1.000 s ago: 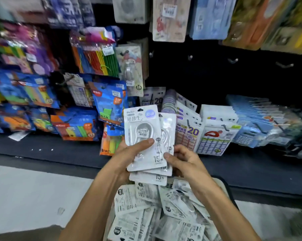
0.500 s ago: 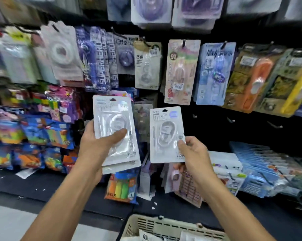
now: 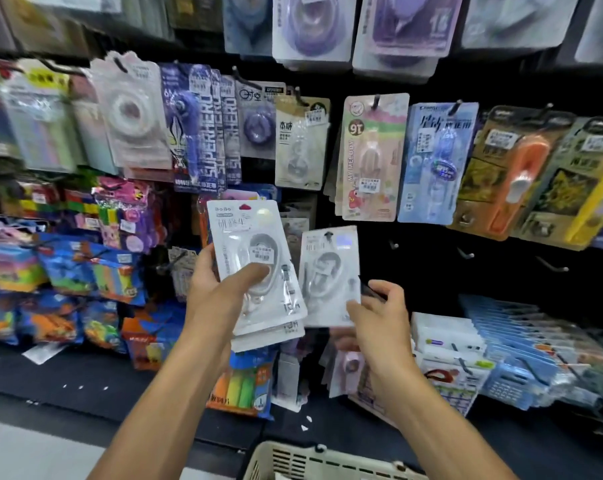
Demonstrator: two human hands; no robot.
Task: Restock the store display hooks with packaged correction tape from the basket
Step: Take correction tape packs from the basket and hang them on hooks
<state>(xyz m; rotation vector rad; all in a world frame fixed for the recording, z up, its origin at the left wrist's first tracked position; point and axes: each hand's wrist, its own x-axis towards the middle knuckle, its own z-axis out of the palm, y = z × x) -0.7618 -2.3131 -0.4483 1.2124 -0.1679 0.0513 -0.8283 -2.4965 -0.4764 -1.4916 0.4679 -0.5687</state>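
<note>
My left hand (image 3: 220, 289) grips a small stack of white correction tape packs (image 3: 255, 268), thumb across the top pack. Just to its right, a single white correction tape pack (image 3: 329, 275) hangs with its hole on a black display hook (image 3: 329, 233). My right hand (image 3: 379, 310) touches that pack's lower right corner, fingers loosely curled beside it. The cream plastic basket (image 3: 293, 459) shows only its rim at the bottom edge.
Empty black hooks (image 3: 466, 253) stick out of the dark pegboard to the right of the hung pack. Rows of other packaged correction tapes (image 3: 371, 157) hang above. Coloured stationery packs (image 3: 95, 268) fill the left, calculators (image 3: 522, 341) the lower right shelf.
Both hands rose from the basket toward the pegboard. My right hand took one pack off the stack and brought it up onto a hook; the left keeps the rest.
</note>
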